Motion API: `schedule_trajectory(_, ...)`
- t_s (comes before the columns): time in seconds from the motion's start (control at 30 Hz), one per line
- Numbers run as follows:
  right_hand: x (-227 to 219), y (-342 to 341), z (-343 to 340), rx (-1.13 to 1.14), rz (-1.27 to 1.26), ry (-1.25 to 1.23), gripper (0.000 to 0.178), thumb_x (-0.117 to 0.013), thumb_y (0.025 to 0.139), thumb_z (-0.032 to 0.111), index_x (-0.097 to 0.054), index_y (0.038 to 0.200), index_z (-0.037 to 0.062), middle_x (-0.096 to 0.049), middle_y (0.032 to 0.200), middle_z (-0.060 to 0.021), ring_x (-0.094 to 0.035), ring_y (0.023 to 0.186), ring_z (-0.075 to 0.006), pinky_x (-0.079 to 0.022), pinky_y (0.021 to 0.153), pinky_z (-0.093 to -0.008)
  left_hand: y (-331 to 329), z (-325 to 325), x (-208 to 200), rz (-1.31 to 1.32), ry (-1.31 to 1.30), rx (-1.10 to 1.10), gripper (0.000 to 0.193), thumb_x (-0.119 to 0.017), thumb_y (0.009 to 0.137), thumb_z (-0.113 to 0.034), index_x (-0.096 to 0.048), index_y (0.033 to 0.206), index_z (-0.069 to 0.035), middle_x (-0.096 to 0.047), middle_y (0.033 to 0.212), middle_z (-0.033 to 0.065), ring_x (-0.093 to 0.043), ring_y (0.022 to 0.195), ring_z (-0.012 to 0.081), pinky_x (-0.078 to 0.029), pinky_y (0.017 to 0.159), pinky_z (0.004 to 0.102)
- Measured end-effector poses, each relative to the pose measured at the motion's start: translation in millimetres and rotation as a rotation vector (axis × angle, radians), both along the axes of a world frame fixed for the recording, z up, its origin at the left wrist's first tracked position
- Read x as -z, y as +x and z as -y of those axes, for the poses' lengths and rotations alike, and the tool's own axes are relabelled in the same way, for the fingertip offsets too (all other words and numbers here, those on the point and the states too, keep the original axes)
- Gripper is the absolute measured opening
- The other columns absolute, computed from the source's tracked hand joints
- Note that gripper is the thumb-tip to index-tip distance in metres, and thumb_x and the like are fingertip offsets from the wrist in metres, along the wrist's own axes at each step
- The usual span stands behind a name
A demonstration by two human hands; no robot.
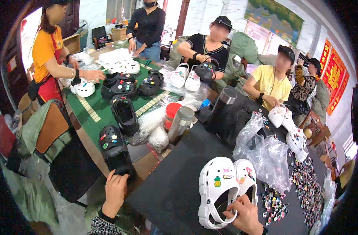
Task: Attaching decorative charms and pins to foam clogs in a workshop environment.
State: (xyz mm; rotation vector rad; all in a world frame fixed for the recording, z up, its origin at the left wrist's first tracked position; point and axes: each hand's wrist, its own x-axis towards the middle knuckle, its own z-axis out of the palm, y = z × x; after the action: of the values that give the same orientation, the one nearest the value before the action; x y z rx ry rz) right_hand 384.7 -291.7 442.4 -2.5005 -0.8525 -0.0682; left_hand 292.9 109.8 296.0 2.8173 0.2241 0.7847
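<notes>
My left hand [115, 192] is closed on the heel end of a black clog [111, 141], which has small coloured charms on its toe. A second black clog [124, 113] lies just beyond it on the green table. My right hand [244, 213] grips a pair of clogs by the heel. The nearer white clog [216, 178] carries a pineapple charm and other charms; the other white clog [246, 174] stands beside it, partly hidden. Both rest on the black tabletop [167, 188], close to a pile of loose charms [273, 205].
More black clogs [122, 87] and white clogs sit on the green table [83, 127]. A steel flask [181, 123], a red-lidded jar [172, 113], a dark tumbler [224, 103] and clear plastic bags [265, 156] stand between. Several co-workers surround the tables, some handling clogs. A chair [52, 127] is at left.
</notes>
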Motion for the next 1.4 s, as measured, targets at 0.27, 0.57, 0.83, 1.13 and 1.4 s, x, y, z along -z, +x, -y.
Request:
schedule_trajectory(0.27,12.9,3.3,9.9,-0.008,0.010,-0.099,0.032,-0.084,0.068,0.017,-0.071,0.097,0.0112,-0.060,0.095,-0.0111,-0.065,0.075,-0.0265,-0.052,0.060,-0.0359,0.6,4.0,-5.0,-0.020,0.027,0.009,0.035,-0.065,0.072,0.006,-0.063,0.106,0.002,-0.065,0.090,0.0177,-0.063,0.091,0.0344,-0.043,0.105,0.0487)
schedule_trajectory(0.57,16.1,3.3,7.7,-0.016,0.098,-0.029,0.023,-0.085,0.069,0.021,-0.069,0.082,0.0109,-0.057,0.087,-0.0085,-0.063,0.064,-0.0262,-0.051,0.055,-0.0382,2.7,3.9,-10.4,-0.042,0.064,0.004,0.037,-0.066,0.075,0.005,-0.061,0.112,0.001,-0.064,0.096,0.0172,-0.062,0.095,0.0355,-0.043,0.106,0.0480)
schedule_trajectory(0.83,25.7,-1.7,5.9,0.051,0.120,0.012,0.026,-0.080,0.066,0.008,-0.065,0.086,0.0081,-0.055,0.090,-0.0130,-0.062,0.075,-0.0330,-0.049,0.062,-0.0415,-25.0,20.2,-4.8,0.151,-0.274,-0.125,0.028,-0.061,0.091,-0.003,-0.062,0.118,0.000,-0.062,0.118,0.0171,-0.059,0.112,0.0365,-0.046,0.101,0.0448)
schedule_trajectory(1.13,30.0,-0.9,7.8,0.019,0.153,0.058,0.023,-0.078,0.069,0.011,-0.063,0.086,0.0065,-0.053,0.087,-0.0132,-0.059,0.073,-0.0334,-0.048,0.061,-0.0420,-33.0,-5.1,22.5,0.251,-1.134,-0.302,0.053,-0.061,0.099,-0.021,-0.040,0.143,-0.001,-0.058,0.123,0.0134,-0.063,0.102,0.0206,-0.052,0.087,0.0343)
schedule_trajectory(1.4,31.1,-1.2,7.3,0.052,0.106,0.049,0.022,-0.077,0.069,0.010,-0.063,0.084,0.0048,-0.052,0.087,-0.0140,-0.058,0.074,-0.0334,-0.047,0.061,-0.0420,6.7,-23.9,37.5,0.103,-1.195,-0.281,0.076,-0.064,0.093,-0.042,-0.033,0.146,0.003,-0.050,0.132,0.0183,-0.062,0.102,0.0269,-0.056,0.076,0.0350)
